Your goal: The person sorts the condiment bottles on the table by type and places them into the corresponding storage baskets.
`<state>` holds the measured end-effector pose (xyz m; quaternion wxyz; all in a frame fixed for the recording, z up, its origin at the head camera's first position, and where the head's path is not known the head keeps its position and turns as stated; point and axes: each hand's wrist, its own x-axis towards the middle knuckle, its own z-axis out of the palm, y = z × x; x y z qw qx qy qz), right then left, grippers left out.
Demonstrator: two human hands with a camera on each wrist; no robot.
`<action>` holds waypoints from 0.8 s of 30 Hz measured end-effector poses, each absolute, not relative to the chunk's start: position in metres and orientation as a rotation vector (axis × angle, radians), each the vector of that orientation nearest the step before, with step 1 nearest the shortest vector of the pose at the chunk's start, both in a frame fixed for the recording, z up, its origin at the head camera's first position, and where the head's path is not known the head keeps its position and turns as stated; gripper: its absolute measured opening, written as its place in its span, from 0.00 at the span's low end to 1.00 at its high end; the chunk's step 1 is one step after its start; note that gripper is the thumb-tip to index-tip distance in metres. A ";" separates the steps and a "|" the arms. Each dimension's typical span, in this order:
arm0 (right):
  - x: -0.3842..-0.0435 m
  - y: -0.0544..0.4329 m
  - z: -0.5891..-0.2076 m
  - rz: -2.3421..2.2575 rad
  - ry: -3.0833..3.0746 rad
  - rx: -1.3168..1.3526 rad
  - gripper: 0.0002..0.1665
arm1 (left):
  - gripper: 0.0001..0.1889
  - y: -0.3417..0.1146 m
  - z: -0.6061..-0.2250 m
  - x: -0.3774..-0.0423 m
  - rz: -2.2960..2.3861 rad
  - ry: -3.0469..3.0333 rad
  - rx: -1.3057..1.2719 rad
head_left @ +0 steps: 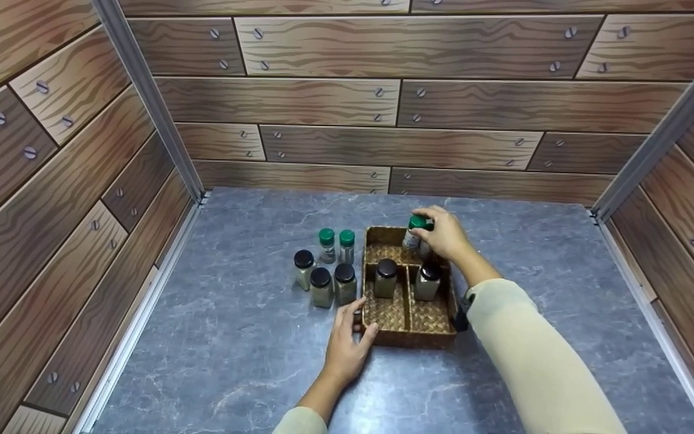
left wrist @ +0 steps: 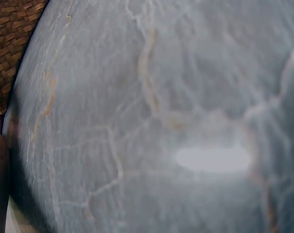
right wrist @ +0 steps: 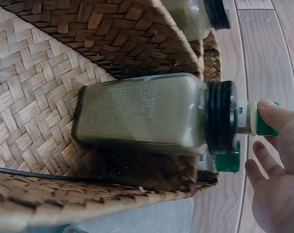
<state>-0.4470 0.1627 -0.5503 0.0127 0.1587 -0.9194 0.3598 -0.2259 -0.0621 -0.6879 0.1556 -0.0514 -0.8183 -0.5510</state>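
My right hand (head_left: 446, 235) pinches a green-capped spice jar (head_left: 411, 239) by its lid, over the back compartment of a woven basket (head_left: 410, 339). In the right wrist view, another green-capped jar (right wrist: 228, 161) stands in the basket near that hand (right wrist: 280, 160); the head view mostly hides it behind the fingers. Each of the two front compartments holds a black-lidded square jar, the left one (head_left: 385, 280) and the right one (head_left: 427, 283). My left hand (head_left: 347, 349) rests against the basket's front left corner, fingers and thumb touching its walls.
Left of the basket stand two green-capped jars (head_left: 326, 246) and three black-lidded jars (head_left: 321, 289). They sit close to the basket's left wall on a grey marbled tabletop (head_left: 232, 337). Wood-patterned panels (head_left: 323, 102) close in the back and sides.
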 end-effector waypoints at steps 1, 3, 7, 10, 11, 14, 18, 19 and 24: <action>-0.448 0.163 -0.552 1.122 -2.867 0.489 0.31 | 0.29 -0.062 -0.688 -0.226 -1.575 -2.343 -0.149; -0.449 0.164 -0.554 1.135 -2.873 0.476 0.32 | 0.29 -0.062 -0.688 -0.226 -1.569 -2.342 -0.150; -0.452 0.165 -0.559 1.158 -2.901 0.454 0.32 | 0.30 -0.062 -0.689 -0.226 -1.563 -2.346 -0.141; -0.453 0.165 -0.562 1.156 -2.924 0.444 0.31 | 0.30 -0.062 -0.690 -0.226 -1.568 -2.350 -0.139; -0.453 0.165 -0.563 1.152 -2.929 0.444 0.31 | 0.30 -0.062 -0.690 -0.226 -1.570 -2.349 -0.143; -0.454 0.165 -0.565 1.138 -2.930 0.450 0.31 | 0.30 -0.062 -0.690 -0.227 -1.576 -2.345 -0.156; -0.455 0.164 -0.568 1.108 -2.923 0.471 0.31 | 0.30 -0.062 -0.690 -0.227 -1.579 -2.331 -0.165; -0.456 0.164 -0.569 1.102 -2.923 0.474 0.31 | 0.30 -0.062 -0.690 -0.227 -1.578 -2.328 -0.165; -0.457 0.163 -0.572 1.087 -2.921 0.481 0.30 | 0.30 -0.063 -0.691 -0.227 -1.568 -2.339 -0.153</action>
